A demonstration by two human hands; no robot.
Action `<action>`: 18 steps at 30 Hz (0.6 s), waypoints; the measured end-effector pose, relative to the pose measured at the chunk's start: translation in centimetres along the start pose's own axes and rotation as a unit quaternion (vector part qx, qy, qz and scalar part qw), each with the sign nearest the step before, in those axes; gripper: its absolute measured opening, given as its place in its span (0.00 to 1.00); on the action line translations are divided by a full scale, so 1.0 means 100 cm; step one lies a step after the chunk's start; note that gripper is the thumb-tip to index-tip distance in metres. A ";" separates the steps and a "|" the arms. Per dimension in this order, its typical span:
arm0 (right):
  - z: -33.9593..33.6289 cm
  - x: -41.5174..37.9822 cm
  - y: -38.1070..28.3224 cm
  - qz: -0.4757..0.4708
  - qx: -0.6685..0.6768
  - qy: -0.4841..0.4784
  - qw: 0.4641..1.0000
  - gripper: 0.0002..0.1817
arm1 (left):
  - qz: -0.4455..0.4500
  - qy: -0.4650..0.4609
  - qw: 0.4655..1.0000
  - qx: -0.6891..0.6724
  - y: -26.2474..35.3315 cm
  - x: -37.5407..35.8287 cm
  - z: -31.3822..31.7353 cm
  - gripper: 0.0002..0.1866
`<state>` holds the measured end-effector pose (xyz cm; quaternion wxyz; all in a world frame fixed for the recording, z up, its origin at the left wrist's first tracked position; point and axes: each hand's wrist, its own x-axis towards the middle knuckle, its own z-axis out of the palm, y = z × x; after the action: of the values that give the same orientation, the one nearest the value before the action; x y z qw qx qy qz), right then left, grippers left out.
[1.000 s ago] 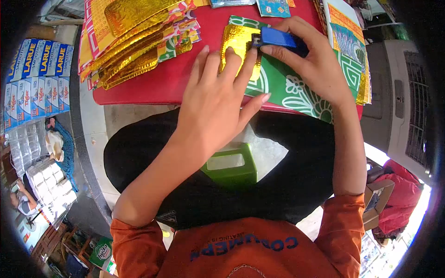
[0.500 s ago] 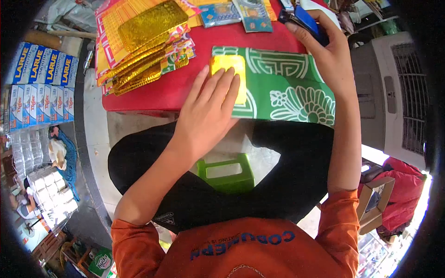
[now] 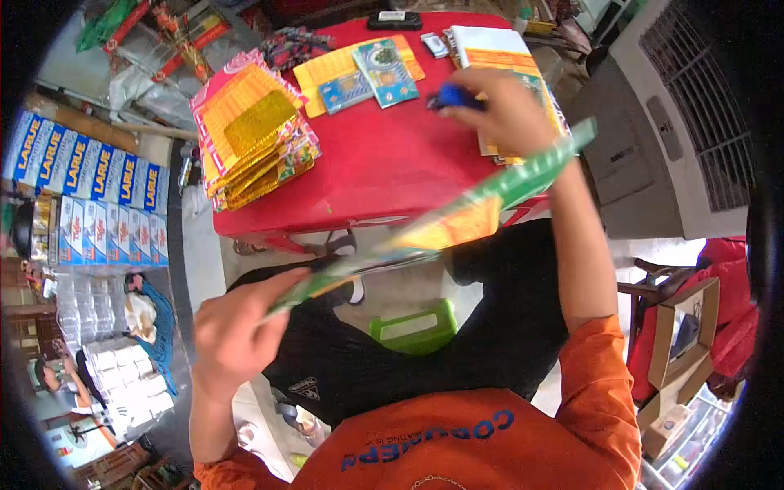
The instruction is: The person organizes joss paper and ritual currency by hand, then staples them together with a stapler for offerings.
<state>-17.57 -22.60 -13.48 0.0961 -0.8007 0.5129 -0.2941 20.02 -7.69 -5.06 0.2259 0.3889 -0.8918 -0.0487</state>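
Here's the green sheet point(image 3: 523, 181), up in the air and streaked with blur, slanting from eight o'clock to two o'clock across the middle of the view, with orange paper point(image 3: 457, 229) showing along it. At the eight o'clock end the left hand point(image 3: 245, 331) has it, fingers clenched on the edge; the far end passes in front of the right forearm point(image 3: 588, 253), and whether they touch, nobody can tell from here. Up at one o'clock, the right hand point(image 3: 500, 104) has its fingers wrapped round what looks like a blue stapler point(image 3: 459, 98), well apart from the sheet! The step in hand, it seems, is shifting the sheet one-handed with the stapler held aside; the next move calls for a firm left pinch, layers together, far end clear of that forearm. Beyond lies the red counter point(image 3: 384, 163): at ten o'clock, a pile of gold-panelled papers point(image 3: 261, 122); at twelve, blue printed slips point(image 3: 385, 72) over a yellow sheet point(image 3: 310, 80); at one, just past the right hand, a second stack point(image 3: 494, 41). Down at six o'clock sits a green stool point(image 3: 416, 327), and out at nine, beer cartons point(image 3: 110, 233).
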 end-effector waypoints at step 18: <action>-0.050 -0.032 0.001 0.239 0.558 0.169 0.776 0.33 | -0.167 0.149 0.743 -0.631 0.046 0.202 0.116 0.17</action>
<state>-21.47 -19.12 -10.67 0.5055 -0.3960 0.4415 -0.6267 -0.21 -20.04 -6.84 0.5381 0.3030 -0.5331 -0.5783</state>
